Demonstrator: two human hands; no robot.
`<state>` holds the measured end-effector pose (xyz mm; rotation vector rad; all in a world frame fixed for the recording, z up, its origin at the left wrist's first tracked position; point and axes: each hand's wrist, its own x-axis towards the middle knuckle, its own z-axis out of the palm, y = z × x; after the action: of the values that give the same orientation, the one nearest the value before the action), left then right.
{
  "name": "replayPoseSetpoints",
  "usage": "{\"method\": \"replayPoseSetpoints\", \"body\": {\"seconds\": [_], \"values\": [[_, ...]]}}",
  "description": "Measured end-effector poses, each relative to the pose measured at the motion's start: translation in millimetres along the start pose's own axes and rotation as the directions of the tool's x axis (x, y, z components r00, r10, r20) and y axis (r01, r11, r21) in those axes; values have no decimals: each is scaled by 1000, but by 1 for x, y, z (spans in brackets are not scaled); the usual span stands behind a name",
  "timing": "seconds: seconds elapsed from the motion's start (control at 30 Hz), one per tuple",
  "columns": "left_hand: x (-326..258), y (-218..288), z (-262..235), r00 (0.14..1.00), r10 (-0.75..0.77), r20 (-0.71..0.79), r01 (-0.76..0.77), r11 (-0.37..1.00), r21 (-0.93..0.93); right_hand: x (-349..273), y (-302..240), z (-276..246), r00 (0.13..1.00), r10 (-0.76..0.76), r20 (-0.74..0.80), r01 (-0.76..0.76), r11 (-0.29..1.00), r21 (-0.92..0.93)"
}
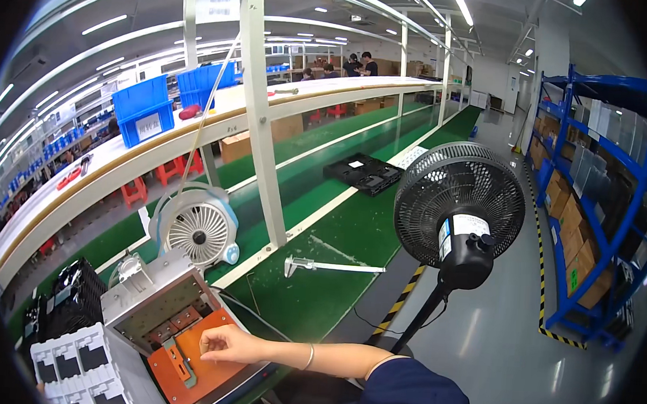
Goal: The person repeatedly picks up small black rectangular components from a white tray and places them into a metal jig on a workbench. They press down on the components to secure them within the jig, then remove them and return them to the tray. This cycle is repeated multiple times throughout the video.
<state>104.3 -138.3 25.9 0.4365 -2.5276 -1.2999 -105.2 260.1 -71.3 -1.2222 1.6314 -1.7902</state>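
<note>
The right hand (222,344), fingers curled in a pinch, presses on the orange plate (199,362) of a metal fixture (159,303) at the worktop (319,289) edge, within easy reach. The left hand is out of view.

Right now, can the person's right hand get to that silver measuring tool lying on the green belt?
Probably yes, with a stretch. The right hand rests on the orange plate of the metal fixture, and the caliper lies further out on the green belt. Only bare belt and a thin cable lie between them.
</note>
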Motion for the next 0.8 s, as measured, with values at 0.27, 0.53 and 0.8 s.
{"method": "replayPoseSetpoints", "body": {"seconds": [0.27, 0.53, 0.8], "values": [[-39, 15, 40, 991, -27, 128, 47, 987, -153, 1, -6, 11, 1000, -9, 22, 8, 999, 52], [-96, -52, -15, 995, -104, -2, 96, 925, -368, 2, 3, -6, 1000, 9, 29, -10, 999, 43], [-270, -287, -259, 424, -367, -828, 143, 930, -339, 0, -17, 2, 992, 76, -104, -101, 958, -268]]}}
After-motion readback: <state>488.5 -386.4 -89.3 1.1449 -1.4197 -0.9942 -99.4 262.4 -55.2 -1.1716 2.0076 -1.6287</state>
